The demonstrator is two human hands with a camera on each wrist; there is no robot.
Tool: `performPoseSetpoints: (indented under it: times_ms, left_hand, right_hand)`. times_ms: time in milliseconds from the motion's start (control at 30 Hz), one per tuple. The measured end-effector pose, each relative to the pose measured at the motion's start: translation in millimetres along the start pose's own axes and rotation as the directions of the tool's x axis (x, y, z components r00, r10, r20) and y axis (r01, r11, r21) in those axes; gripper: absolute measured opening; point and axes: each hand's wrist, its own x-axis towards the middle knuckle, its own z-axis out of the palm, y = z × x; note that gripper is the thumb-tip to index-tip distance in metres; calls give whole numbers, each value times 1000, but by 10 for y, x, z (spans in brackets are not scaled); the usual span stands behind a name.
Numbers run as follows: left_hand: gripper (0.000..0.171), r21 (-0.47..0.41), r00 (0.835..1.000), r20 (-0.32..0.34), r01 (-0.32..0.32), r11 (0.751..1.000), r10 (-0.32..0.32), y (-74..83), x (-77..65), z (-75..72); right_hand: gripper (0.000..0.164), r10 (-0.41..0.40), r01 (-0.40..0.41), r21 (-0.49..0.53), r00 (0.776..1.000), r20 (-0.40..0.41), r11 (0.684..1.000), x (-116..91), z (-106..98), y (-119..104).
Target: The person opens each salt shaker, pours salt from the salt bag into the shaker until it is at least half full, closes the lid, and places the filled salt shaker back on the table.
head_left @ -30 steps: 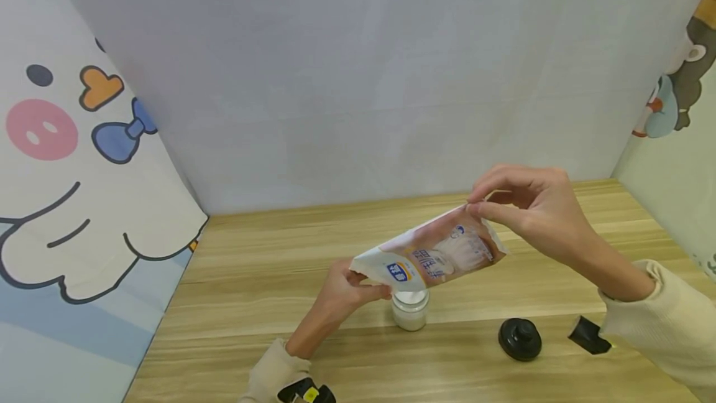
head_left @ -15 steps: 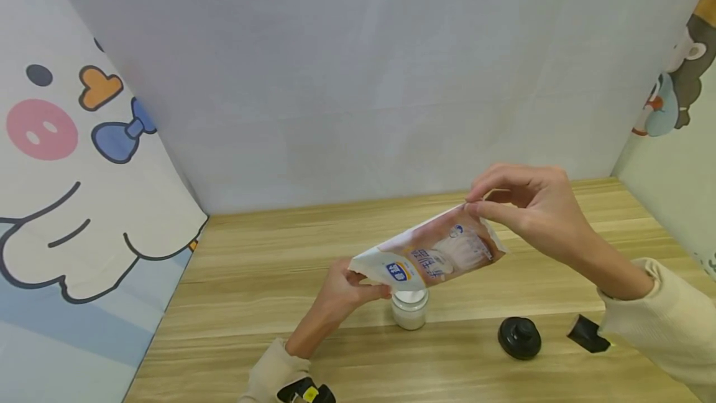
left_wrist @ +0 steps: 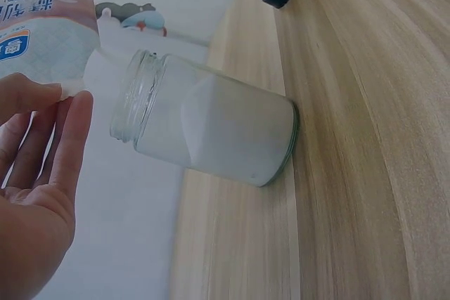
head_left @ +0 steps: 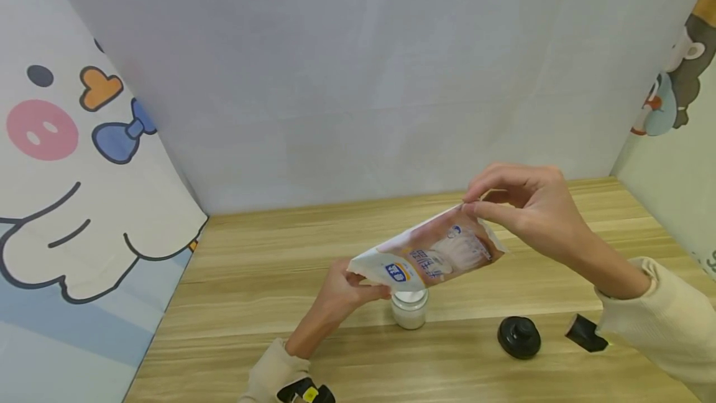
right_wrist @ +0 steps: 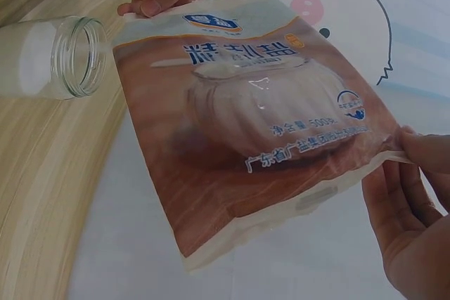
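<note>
A flat pink-and-white salt bag [head_left: 436, 254] slants over the table, its white end lower and to the left. My left hand [head_left: 341, 291] pinches that lower end between thumb and fingers. At the upper right, my right hand [head_left: 531, 213] pinches a corner of the bag's other end. Under the bag's low corner stands an uncovered glass jar [head_left: 409, 316], partly filled with white grains; its mouth is partly covered by the bag in the head view. In the left wrist view the jar [left_wrist: 225, 124] stands on the wood, with the bag's corner near its rim.
A round black lid [head_left: 519, 337] with a knob lies on the wooden table [head_left: 252, 303] to the jar's right. A grey backdrop [head_left: 358, 79] rises behind the table, and a cartoon-printed panel [head_left: 128, 204] stands at the left.
Both hands stay nearly still on the bag. The right hand and the bag's upper end have shifted very slightly left.
</note>
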Motion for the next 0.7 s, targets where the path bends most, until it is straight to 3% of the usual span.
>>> performPoseSetpoints:
  times_ms: [700]
  left_hand:
    - [42,0,1000,16,-7,1000,7,12,-2,5]
  right_hand:
    - [19,1,-1,-3,1000,-2,1000,5,4,-14]
